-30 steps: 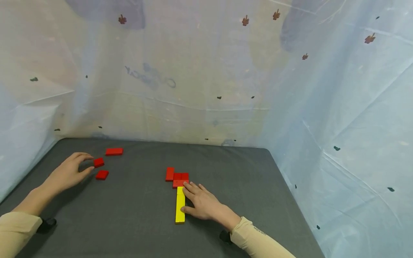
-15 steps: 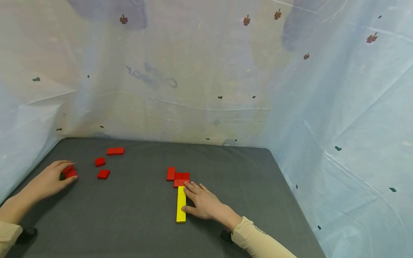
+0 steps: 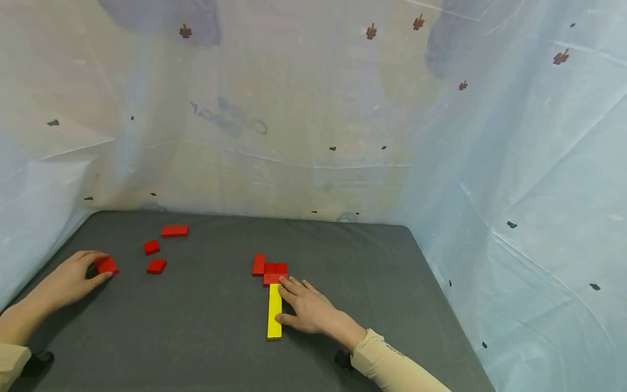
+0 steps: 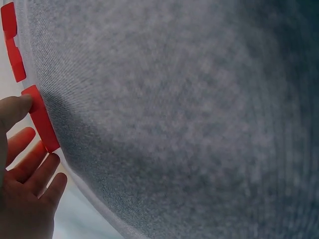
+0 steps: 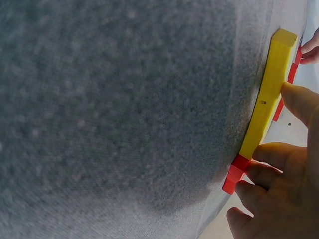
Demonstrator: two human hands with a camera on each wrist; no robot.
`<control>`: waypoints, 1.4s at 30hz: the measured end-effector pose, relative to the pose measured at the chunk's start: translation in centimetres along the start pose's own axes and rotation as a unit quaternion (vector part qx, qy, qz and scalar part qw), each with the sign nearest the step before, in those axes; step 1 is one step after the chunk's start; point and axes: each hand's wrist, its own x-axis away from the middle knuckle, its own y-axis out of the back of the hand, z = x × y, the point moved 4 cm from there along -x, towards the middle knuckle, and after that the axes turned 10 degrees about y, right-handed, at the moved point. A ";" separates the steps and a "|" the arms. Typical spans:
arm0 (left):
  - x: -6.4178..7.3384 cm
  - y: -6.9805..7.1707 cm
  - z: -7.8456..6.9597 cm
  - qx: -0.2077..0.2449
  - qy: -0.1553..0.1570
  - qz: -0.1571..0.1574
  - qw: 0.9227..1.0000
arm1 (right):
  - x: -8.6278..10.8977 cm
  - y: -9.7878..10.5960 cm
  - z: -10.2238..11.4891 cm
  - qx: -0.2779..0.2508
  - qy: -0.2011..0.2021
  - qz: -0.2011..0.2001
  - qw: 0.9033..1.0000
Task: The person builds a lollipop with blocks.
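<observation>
At the left of the table, my left hand (image 3: 68, 280) pinches a red block (image 3: 106, 265) between thumb and fingers. The left wrist view has the thumb at one end of that red block (image 4: 42, 119) and fingertips at the other. My right hand (image 3: 308, 307) lies with fingers spread along the right side of a long yellow strip (image 3: 274, 321). Its thumb touches the strip, and its fingertips reach a red block (image 3: 271, 280) at the strip's far end. Beyond that sit small red blocks (image 3: 276, 268) and an upright red block (image 3: 258, 264), joined in a row.
Loose red pieces lie between the hands on the left: a long red block (image 3: 174, 231) and two small ones, one red block (image 3: 152, 247) behind another red block (image 3: 157, 266). A dark grey cloth (image 3: 196, 337) covers the table. Plastic sheeting (image 3: 294, 109) hangs behind and to the right.
My left hand has moved left and toward me, from beside the small red blocks to a red block further left, which it now pinches. The right hand has stayed put.
</observation>
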 end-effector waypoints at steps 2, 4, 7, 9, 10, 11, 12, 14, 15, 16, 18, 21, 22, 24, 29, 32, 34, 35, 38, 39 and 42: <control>0.0 0.0 0.0 0.000 0.002 0.001 1.000 | 0.0 0.0 0.0 0.002 0.001 -0.001 1.000; 0.0 -0.1 -0.1 0.002 0.000 -0.004 1.000 | 0.0 0.1 0.0 0.001 0.002 -0.002 1.000; 0.0 -0.2 -0.1 0.002 0.001 -0.005 1.000 | 0.0 0.1 0.0 0.001 0.003 -0.003 1.000; -0.1 -0.3 0.0 0.002 0.001 -0.006 1.000 | 0.1 0.0 0.0 -0.002 0.003 -0.003 1.000; 0.0 -0.4 0.0 0.002 0.003 -0.004 1.000 | 0.1 0.0 0.0 -0.002 0.003 -0.003 1.000; -0.1 -0.4 0.0 0.002 0.004 -0.004 1.000 | 0.1 0.0 0.1 -0.003 0.003 -0.002 1.000; 0.0 -0.4 -0.1 0.002 0.003 -0.006 1.000 | 0.1 0.0 0.1 -0.003 0.003 -0.002 1.000; 0.0 -0.4 -0.3 0.009 0.000 -0.014 1.000 | 0.1 -0.1 0.0 -0.005 0.003 -0.002 1.000; 0.0 -0.4 -0.4 0.012 -0.002 -0.018 1.000 | 0.1 -0.1 0.0 -0.005 0.004 -0.002 1.000; 0.0 -0.3 -0.6 0.016 -0.003 -0.024 1.000 | 0.1 -0.1 0.0 -0.005 0.004 -0.002 1.000; -0.1 -0.3 -1.1 0.022 -0.004 -0.036 0.999 | 0.1 -0.1 0.0 -0.006 0.004 -0.002 1.000; -0.1 -0.2 -1.9 0.035 -0.001 -0.047 0.998 | 0.1 -0.1 0.0 -0.005 0.002 -0.002 1.000; -0.1 -0.2 -2.3 0.039 -0.001 -0.051 0.998 | 0.1 -0.1 0.0 -0.005 0.001 -0.002 1.000; -0.2 -0.3 -3.1 0.050 -0.004 -0.056 0.997 | 0.1 -0.1 0.0 -0.004 -0.001 -0.001 1.000; -0.5 -0.5 -5.4 0.079 -0.021 -0.068 0.994 | 0.0 -0.1 0.0 -0.002 -0.003 0.000 1.000; -0.9 -0.5 -6.9 0.095 -0.036 -0.074 0.992 | 0.0 -0.1 0.0 -0.005 -0.002 0.000 1.000; -1.1 -0.5 -7.8 0.106 -0.046 -0.075 0.991 | 0.1 0.0 0.1 -0.006 -0.002 -0.001 1.000; -1.2 -0.6 -8.3 0.111 -0.051 -0.074 0.990 | 0.1 0.0 0.1 -0.007 -0.002 0.000 1.000; -1.6 -0.7 -9.8 0.122 -0.061 -0.069 0.988 | 0.1 0.1 0.1 -0.005 -0.002 -0.001 1.000; -1.7 -0.7 -10.2 0.125 -0.064 -0.067 0.988 | 0.0 0.0 0.1 -0.004 -0.002 -0.001 1.000; -2.0 -0.8 -11.6 0.126 -0.075 -0.063 0.987 | -0.1 0.0 0.1 -0.003 -0.003 0.001 1.000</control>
